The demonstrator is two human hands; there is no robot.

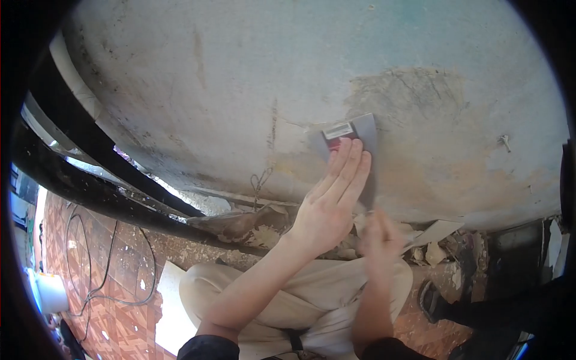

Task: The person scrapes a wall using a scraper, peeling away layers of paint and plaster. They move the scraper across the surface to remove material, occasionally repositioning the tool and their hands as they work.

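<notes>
A wide putty knife (368, 141) lies with its blade against the worn, pale wall (288, 66). Near the blade's upper left is a white and red label. My left hand (327, 207) rests with its fingers stretched flat on the blade, touching the label's lower edge. Lower right, my right hand (381, 240) is closed around the handle end; motion smears its fingers, and the handle itself is hidden. Just above the blade's right side, a rough grey patch (414, 93) shows on the wall.
Broken plaster and peeled scraps (435, 252) lie along the wall's foot. A screw-like fixing (504, 141) sticks out at right. Dark bars (90, 174) cross the left side. A cable (90, 294) and a white bucket (51, 293) are on the patterned floor. A dark shoe (429, 302) stands right.
</notes>
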